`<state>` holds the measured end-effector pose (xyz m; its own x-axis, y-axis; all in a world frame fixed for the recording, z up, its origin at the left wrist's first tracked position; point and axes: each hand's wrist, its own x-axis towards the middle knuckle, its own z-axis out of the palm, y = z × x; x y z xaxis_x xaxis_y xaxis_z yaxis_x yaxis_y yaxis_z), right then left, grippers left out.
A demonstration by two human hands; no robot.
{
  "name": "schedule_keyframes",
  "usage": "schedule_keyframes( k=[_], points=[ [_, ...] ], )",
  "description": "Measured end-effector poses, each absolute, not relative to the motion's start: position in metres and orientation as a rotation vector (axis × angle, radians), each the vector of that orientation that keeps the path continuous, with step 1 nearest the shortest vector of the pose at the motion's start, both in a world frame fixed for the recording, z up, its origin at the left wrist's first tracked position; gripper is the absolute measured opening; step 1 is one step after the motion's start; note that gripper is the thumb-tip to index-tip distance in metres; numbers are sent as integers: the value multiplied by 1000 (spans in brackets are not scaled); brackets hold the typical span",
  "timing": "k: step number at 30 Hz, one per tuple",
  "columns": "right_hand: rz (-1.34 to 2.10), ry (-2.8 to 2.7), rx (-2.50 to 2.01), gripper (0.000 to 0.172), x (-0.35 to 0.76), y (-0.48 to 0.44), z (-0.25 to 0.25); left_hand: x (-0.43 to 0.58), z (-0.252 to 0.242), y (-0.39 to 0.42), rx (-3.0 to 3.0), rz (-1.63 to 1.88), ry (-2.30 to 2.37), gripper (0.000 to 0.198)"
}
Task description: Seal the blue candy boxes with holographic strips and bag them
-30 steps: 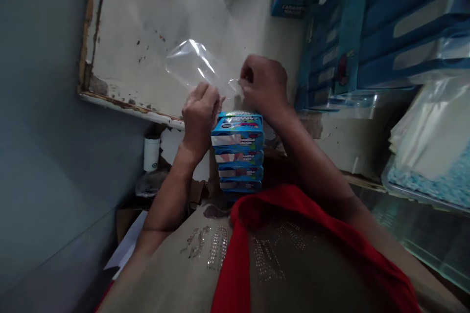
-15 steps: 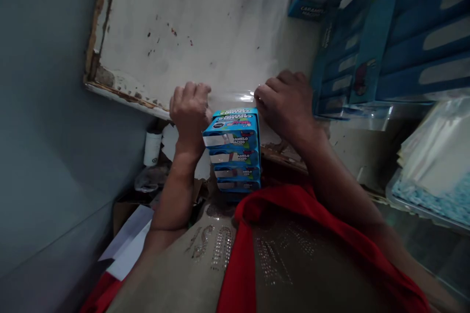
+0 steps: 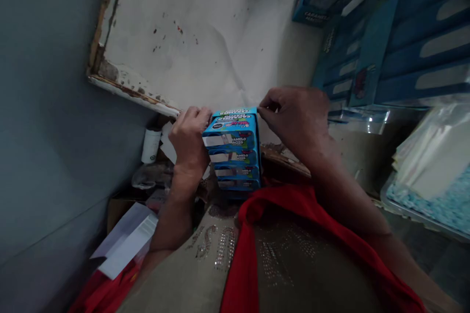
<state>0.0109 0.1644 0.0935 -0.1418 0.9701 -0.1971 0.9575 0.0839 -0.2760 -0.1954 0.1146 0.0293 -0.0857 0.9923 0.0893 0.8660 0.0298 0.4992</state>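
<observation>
A stack of blue candy boxes [image 3: 235,154] lettered "CARAMELO MACIZO" stands in the middle, between my chest and the table edge. Thin clear plastic film [image 3: 229,58] shows faintly on the white surface beyond it. My left hand [image 3: 191,132] is closed against the stack's upper left corner, its fingers curled; what lies inside them is hidden. At the upper right corner my right hand [image 3: 295,112] pinches thumb and forefinger together, seemingly on the film's edge.
More blue boxes [image 3: 411,34] are piled at the upper right. Below them a clear tub [image 3: 426,210] holds pale blue pieces and white sheets. The white table [image 3: 176,0] has a chipped edge. A white bottle [image 3: 151,145] and papers [image 3: 128,239] lie lower left, beside the grey wall.
Both hands have come down nearer the stack's top corners; the right hand has also shifted right. The shiny film stretched between them is less visible. The stack stays in place.
</observation>
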Motion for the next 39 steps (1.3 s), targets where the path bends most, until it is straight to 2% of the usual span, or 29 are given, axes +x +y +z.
schedule_keyframes(
  k=[5,10,16,20,22,26,30,36,39],
  points=[
    [526,-2134,-1817,13,16,149,103,-179,30,108,1801,812,2142,24],
    [369,-2175,-1774,22,22,124,120,-180,40,105,1724,1146,1958,18],
    [481,-2201,-1735,18,20,115,121,-181,57,81,1616,1290,2031,11],
    [313,-2214,-1675,26,14,109,117,-155,56,73,1273,1480,2116,17],
    [240,-2120,-1615,24,13,106,109,-143,54,78,1171,1524,2053,19],
    [231,-1734,-1411,14,14,113,75,-132,47,107,1189,1470,1946,20],
    [228,-1607,-1506,13,15,138,50,-133,45,138,1273,1312,1953,21],
    [32,-1797,-1526,20,21,135,64,-151,63,128,1712,1097,2070,15],
    [102,-1819,-1512,20,26,129,73,-164,69,123,1847,1036,1967,10]
  ],
)
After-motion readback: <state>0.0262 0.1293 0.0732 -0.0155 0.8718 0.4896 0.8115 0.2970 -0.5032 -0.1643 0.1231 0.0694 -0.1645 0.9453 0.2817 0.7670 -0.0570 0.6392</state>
